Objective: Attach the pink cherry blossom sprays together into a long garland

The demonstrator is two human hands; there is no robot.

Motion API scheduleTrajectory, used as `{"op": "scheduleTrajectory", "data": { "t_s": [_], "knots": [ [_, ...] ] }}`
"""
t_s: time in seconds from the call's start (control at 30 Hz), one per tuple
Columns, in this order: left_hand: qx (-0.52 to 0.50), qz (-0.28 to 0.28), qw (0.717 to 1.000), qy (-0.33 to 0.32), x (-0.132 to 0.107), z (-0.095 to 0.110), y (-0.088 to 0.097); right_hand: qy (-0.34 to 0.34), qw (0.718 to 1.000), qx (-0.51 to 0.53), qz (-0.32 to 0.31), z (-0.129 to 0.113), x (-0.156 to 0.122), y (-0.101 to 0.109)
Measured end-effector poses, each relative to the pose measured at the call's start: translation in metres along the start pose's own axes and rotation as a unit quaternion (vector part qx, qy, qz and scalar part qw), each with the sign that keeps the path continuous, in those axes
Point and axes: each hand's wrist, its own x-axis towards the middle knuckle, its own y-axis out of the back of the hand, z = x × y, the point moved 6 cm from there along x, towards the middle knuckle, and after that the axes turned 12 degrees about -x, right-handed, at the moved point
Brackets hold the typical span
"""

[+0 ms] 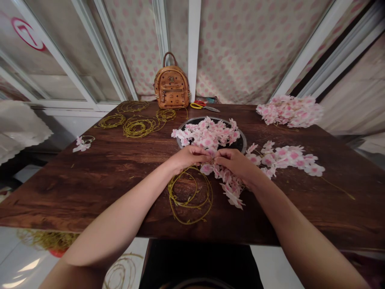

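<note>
My left hand (192, 155) and my right hand (236, 161) meet over the table, fingertips pinched together at a pink-and-white artificial blossom on a yellow-green stem. The exact grip between the fingers is too small to make out. Below my left hand, a looped artificial vine stem (171, 196) rests on the wood. A flowered part of the garland (233, 190) trails down under my right hand. Just beyond both hands, loose artificial blossoms (207, 134) are heaped on a dark round tray (244, 141) with a silvery rim.
Several coils of bare stem (140, 126) lie at the back left, near a brown mini backpack (171, 88) and scissors (204, 106). A flower bunch (290, 112) sits back right, a flowered spray (288, 157) nearer. More stems (49, 240) are below the table's left front edge.
</note>
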Motion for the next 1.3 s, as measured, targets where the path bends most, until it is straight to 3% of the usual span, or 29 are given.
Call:
{"op": "scheduleTrajectory", "data": {
  "t_s": [0.23,0.4,0.8,1.3],
  "knots": [
    [0.002,-0.012,1.0,0.009,0.001,-0.005,0.002,-0.009,1.0,-0.006,-0.013,0.003,0.002,-0.001],
    [0.005,-0.015,1.0,0.008,0.001,-0.006,0.001,0.022,0.999,-0.035,-0.002,0.005,0.006,-0.001],
    [-0.011,0.046,0.999,0.018,0.002,-0.009,0.0,0.028,0.993,-0.107,0.03,0.003,0.008,-0.003],
    [-0.074,0.017,0.996,0.047,0.003,-0.016,0.005,0.016,0.995,-0.086,0.051,0.005,0.008,-0.001]
  ]
}}
